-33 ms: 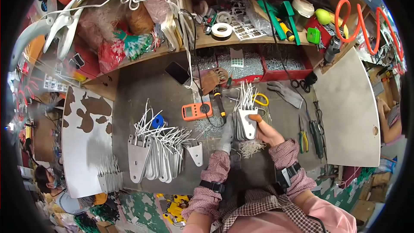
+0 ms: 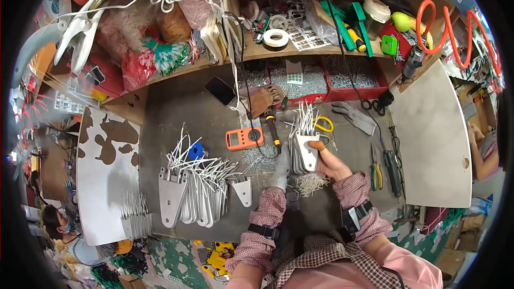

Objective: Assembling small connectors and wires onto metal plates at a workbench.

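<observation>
A stack of flat, light-grey metal brackets (image 2: 307, 155) with white wires (image 2: 305, 120) rising from its top stands between my hands. My right hand (image 2: 333, 165) grips its right side, with an orange-covered thumb on the front bracket's face. My left hand (image 2: 281, 168), in a grey glove, lies against the stack's left side; its fingertips are mostly hidden behind the brackets. Just below the stack is a small pile of pale pins (image 2: 312, 184). Left of my left hand, more wired brackets (image 2: 195, 198) stand in a fanned row, with a single bracket (image 2: 243, 190) at its right end.
An orange multimeter (image 2: 244, 137), a black-and-yellow screwdriver (image 2: 273, 130) and loose screws (image 2: 259, 155) lie beyond my left hand. To the right are pliers (image 2: 377, 168), an electric screwdriver (image 2: 392, 174) and a grey glove (image 2: 356, 116). Red bins (image 2: 348, 93) stand at the back.
</observation>
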Motion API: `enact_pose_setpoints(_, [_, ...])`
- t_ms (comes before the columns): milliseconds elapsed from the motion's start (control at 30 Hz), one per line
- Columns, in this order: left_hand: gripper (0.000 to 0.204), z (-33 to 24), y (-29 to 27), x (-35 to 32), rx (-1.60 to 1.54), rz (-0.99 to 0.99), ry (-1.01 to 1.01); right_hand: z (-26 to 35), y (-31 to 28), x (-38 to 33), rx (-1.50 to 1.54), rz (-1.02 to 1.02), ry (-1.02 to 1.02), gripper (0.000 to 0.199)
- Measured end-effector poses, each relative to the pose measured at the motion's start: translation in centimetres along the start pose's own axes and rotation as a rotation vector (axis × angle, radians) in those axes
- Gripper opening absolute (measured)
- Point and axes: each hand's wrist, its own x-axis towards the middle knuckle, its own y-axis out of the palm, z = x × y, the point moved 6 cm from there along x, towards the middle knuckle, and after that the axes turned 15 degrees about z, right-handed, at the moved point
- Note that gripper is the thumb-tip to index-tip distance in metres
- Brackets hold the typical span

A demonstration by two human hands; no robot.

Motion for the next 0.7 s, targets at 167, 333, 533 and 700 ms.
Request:
enact_pose_setpoints(167, [0.080,-0.4,-0.1,-0.3,0.029,0.073,-0.001,-1.4,-1.0,1.3,-0.007,0.021,0.040,0.050])
enact_pose_setpoints(333, [0.088,-2.2,-1.3,-1.4,0.015,0.087,-0.039,-2.0,0.1,2.7,-0.094,-0.015,0.039,0.064])
enact_pose_setpoints(533, [0.093,-6.1,-0.2,-3.4,0.051,0.082,0.011,-0.7,4.8,3.3,-0.397,-0.267,-0.054,0.093])
enact_pose_setpoints(700, [0.088,-6.2,1.7,-3.6,0.041,0.077,0.008,-5.6,1.3,5.0,0.077,-0.095,-0.327,0.080])
